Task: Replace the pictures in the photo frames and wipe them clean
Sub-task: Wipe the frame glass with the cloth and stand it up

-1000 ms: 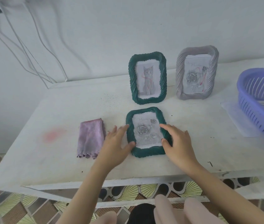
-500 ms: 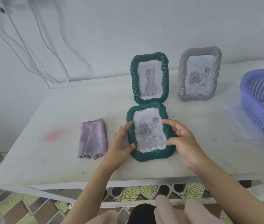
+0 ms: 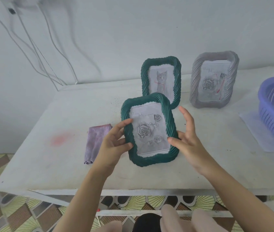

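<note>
Since a second ago, you have tipped the green rose frame [image 3: 149, 129] up from lying flat on the table [image 3: 49, 164]; it now stands tilted back on its bottom edge, its picture facing you. Your left hand [image 3: 112, 144] grips the frame's left side, thumb across the front rim near the lower part of the rose picture and another fingertip on the rim higher up, so that hand is closed on the frame. Your right hand [image 3: 188, 139] is at the right side: its thumb presses the front rim low down, while the other fingers are spread loosely open behind and beside the edge, and whether they touch the back cannot be told. The sheet inside shows grey roses and faint lettering along its top. Just behind it, partly hidden by its upper corner, a second green frame [image 3: 161, 79] stands upright with a cat drawing. Beside that, apart from it, a grey frame [image 3: 214, 79] stands upright holding a rose print marked with red strokes. Left of your left hand, a folded purple cloth [image 3: 96, 141] lies flat on the table, near a pink smudge [image 3: 60, 139]. At the far right, a purple slotted basket [image 3: 273, 111] sits on a clear plastic sheet [image 3: 253, 131], well apart from the frames.
</note>
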### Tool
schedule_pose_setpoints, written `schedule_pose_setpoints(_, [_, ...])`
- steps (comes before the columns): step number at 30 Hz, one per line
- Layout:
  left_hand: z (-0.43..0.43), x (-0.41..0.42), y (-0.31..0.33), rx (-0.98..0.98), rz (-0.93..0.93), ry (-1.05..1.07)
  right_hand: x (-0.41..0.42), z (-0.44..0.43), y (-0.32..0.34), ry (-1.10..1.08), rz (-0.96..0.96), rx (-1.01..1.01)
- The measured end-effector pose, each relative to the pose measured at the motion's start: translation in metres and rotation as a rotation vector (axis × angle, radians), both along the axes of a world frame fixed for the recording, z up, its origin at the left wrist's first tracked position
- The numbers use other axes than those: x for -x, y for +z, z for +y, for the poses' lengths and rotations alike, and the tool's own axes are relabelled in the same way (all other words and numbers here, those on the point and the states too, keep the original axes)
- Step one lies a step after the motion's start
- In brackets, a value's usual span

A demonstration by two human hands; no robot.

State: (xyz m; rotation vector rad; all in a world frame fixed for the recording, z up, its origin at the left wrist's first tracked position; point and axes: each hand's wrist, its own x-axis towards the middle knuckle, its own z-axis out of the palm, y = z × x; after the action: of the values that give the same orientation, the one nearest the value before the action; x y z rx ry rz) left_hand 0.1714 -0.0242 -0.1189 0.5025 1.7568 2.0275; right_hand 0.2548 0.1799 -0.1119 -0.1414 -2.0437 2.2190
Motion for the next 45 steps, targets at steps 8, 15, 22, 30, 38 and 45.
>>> schedule_pose_setpoints(8, [-0.025, 0.018, 0.017, 0.057, 0.065, -0.042, 0.042, -0.004, 0.011, 0.118, 0.097, -0.023])
schedule_pose_setpoints(15, [-0.034, 0.035, 0.031, 0.083, 0.134, -0.005, 0.076, -0.013, 0.024, 0.134, 0.202, -0.036])
schedule_pose_setpoints(22, [-0.042, 0.072, 0.046, 0.118, 0.216, 0.113, 0.123, -0.027, 0.039, 0.122, 0.251, -0.060])
schedule_pose_setpoints(30, [-0.045, 0.128, 0.046, 0.298, 0.297, 0.294, 0.188, -0.046, 0.048, 0.151, 0.238, -0.111])
schedule_pose_setpoints(38, [-0.042, 0.173, 0.037, 0.415, 0.321, 0.334, 0.240, -0.057, 0.038, 0.117, 0.244, -0.113])
schedule_pose_setpoints(45, [-0.041, 0.185, 0.021, 0.458, 0.321, 0.334, 0.251, -0.056, 0.019, 0.086, 0.241, -0.101])
